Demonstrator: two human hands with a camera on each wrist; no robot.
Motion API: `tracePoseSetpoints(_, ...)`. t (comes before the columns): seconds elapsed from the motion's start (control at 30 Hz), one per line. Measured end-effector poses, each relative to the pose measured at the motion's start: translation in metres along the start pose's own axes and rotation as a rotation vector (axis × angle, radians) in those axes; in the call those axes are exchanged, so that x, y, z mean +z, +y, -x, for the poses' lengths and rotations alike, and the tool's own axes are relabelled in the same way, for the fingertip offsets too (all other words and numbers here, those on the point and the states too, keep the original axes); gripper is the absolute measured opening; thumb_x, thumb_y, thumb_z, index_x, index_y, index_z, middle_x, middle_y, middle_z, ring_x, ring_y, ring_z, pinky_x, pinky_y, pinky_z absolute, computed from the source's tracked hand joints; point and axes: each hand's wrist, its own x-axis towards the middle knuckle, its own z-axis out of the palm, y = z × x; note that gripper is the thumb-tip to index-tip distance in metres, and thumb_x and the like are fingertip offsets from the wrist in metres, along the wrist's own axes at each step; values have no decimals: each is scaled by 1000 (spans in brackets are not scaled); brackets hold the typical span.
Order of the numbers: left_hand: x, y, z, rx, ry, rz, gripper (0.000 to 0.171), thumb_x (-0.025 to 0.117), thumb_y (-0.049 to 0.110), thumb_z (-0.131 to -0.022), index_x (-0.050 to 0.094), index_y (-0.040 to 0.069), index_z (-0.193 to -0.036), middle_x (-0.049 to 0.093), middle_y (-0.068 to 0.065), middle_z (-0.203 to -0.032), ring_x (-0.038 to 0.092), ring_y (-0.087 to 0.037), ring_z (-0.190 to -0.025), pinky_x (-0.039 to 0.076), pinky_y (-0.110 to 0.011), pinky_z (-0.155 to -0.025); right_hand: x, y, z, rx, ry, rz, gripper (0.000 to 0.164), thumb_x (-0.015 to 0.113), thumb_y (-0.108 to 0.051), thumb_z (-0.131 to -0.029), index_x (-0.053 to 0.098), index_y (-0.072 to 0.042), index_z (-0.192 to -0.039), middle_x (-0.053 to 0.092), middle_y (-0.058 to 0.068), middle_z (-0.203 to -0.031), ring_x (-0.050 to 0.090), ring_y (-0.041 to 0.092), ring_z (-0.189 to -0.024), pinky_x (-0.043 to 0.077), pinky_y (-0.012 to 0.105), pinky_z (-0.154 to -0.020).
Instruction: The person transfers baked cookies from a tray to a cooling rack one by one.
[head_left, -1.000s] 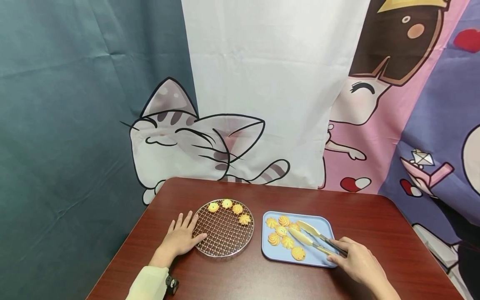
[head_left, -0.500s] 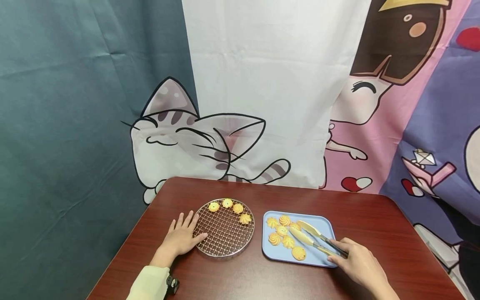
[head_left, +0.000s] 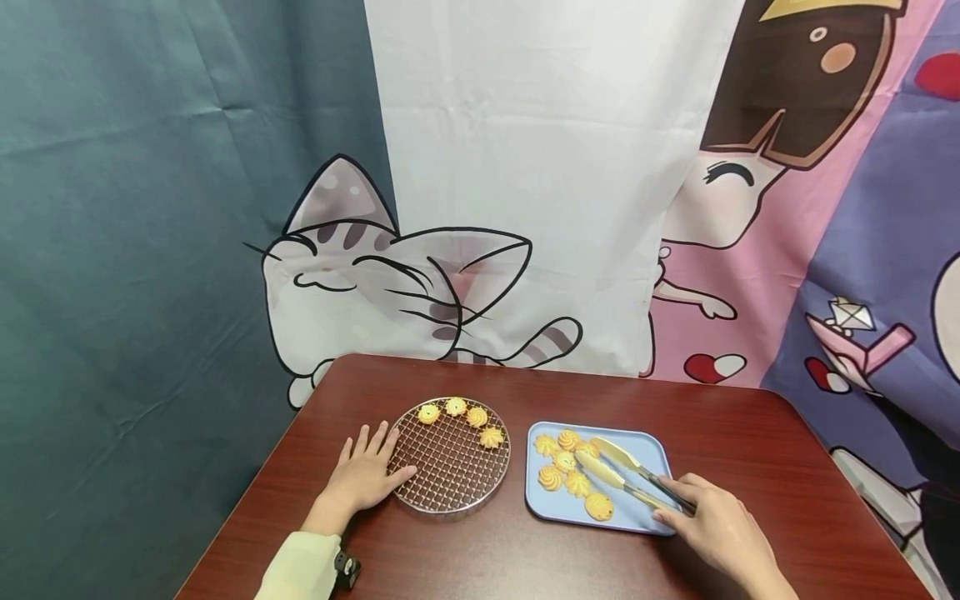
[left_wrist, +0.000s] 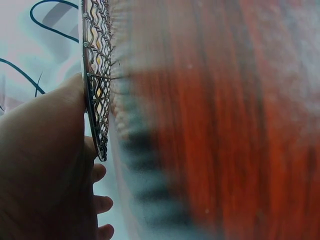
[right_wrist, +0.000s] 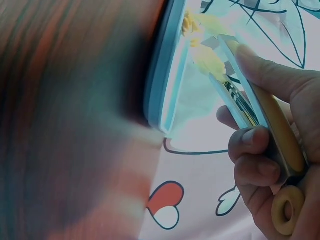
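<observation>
In the head view my left hand (head_left: 358, 479) lies with spread, straight fingers at the left rim of a round wire cooling rack (head_left: 442, 477), thumb over the edge. Several piped butter cookies (head_left: 491, 437) sit in an arc along the rack's back and right. My right hand (head_left: 718, 525) grips a pair of food tongs (head_left: 602, 472) with yellowish tips, fingers curled round the arms in the right wrist view. The tongs' spread tips are over a light blue tray (head_left: 545, 505), beside cookies (head_left: 577, 484) grouped on its left half. One tip overlaps the rearmost right cookie.
Both rack and tray rest on a reddish-brown wooden table (head_left: 480, 558). A printed cloth backdrop (head_left: 540, 167) with a cartoon cat hangs behind the table's far edge. The tray's raised rim (right_wrist: 162, 85) shows in the right wrist view.
The tongs' tips have shifted very slightly toward the left over the tray. My left hand stays at the rack, and the cookies lie where they were.
</observation>
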Motion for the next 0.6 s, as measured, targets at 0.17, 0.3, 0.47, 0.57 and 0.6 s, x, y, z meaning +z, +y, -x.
tracePoseSetpoints(0.17,-2,1,1,2,7,-2,84,51,63,-97,38,4,-156,27,-21,-164,18,-51,-150,14,-68,-118,-4,-7,-2,-6,-8,4,47,90,-34,-75,79,-16,-117,63,-8,-92,50,10,-73,38,28,-59)
tracePoseSetpoints(0.3,-3,2,3,4,8,2,84,52,63,-97,38,4,-156,28,-22,-164,18,-51,-150,15,-68,-118,-7,-14,-4,-12,-17,5,47,89,-35,-76,79,-16,-117,63,-6,-93,50,10,-73,40,29,-59)
tracePoseSetpoints(0.47,-4,2,4,5,7,3,84,52,63,-97,39,4,-156,28,-22,-163,19,-52,-150,15,-69,-118,-9,-20,-7,-17,-16,5,48,89,-35,-75,78,-17,-118,60,-5,-91,50,12,-73,40,31,-59)
tracePoseSetpoints(0.57,-4,3,4,3,4,6,84,52,63,-97,39,4,-156,28,-22,-164,19,-51,-150,15,-69,-118,-8,-23,-8,-25,-4,13,48,90,-35,-74,79,-19,-118,58,-7,-88,48,10,-71,38,29,-58)
tracePoseSetpoints(0.6,-4,3,4,2,3,7,84,52,63,-97,39,4,-156,28,-22,-164,19,-51,-150,15,-69,-118,-8,-24,-8,-33,3,15,48,90,-35,-74,79,-19,-118,58,-8,-88,47,10,-71,37,29,-58)
